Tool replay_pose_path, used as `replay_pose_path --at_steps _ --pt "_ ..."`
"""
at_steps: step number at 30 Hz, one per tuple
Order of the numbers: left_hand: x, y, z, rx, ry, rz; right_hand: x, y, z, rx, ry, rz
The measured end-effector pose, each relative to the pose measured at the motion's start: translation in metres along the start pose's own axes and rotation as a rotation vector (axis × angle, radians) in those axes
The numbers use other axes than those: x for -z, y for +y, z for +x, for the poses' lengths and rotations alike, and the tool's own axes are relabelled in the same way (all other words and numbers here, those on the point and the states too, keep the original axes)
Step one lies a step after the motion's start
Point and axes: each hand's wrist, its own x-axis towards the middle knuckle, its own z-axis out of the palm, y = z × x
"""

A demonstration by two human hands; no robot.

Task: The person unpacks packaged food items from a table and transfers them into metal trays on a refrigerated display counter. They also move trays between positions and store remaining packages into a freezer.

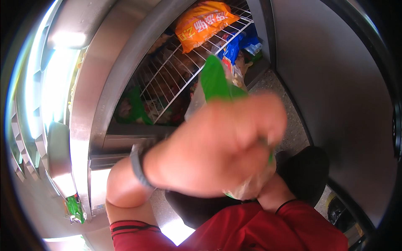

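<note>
My left hand [220, 144], blurred and wearing a grey wristband [138, 166], fills the middle of the view. Its fingers are closed on a green-and-clear plastic bag [215, 78], whose green end sticks out beyond the hand. Under the hand, clear crinkled plastic [252, 188] with a green edge shows; I cannot tell what it contains. My right forearm [276, 193] comes in from the right, and its hand is hidden behind the left hand and the plastic. Beyond my hands is an open refrigerated cabinet with a white wire shelf [171, 84].
An orange printed food bag [204, 25] lies on the shelf. Below it are a blue package [232, 50] and a green bag [135, 106]. The grey cabinet door [333, 78] stands open at right, over a speckled floor [282, 91]. Metal drawer fronts [58, 150] line the left.
</note>
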Motion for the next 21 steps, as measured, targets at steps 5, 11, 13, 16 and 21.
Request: replay_pose_path --at_steps 5,11,13,16,21 --pt "0.025 -0.068 -0.002 0.14 0.428 -0.253 -0.002 0.037 -0.01 -0.22 0.019 0.019" --pt "0.059 -0.094 -0.064 0.196 0.573 0.51 0.009 0.001 -0.017 -0.321 0.053 -0.053" --pt "0.051 -0.087 -0.071 0.188 0.554 0.632 -0.005 -0.031 -0.007 -0.249 0.171 -0.447" --pt "0.048 -0.084 -0.081 0.249 0.6 0.316 0.0 -0.049 -0.004 -0.07 -0.114 0.08" --pt "0.039 -0.048 -0.09 0.303 0.583 -0.226 -0.019 -0.076 -0.01 0.231 -0.095 -0.008"
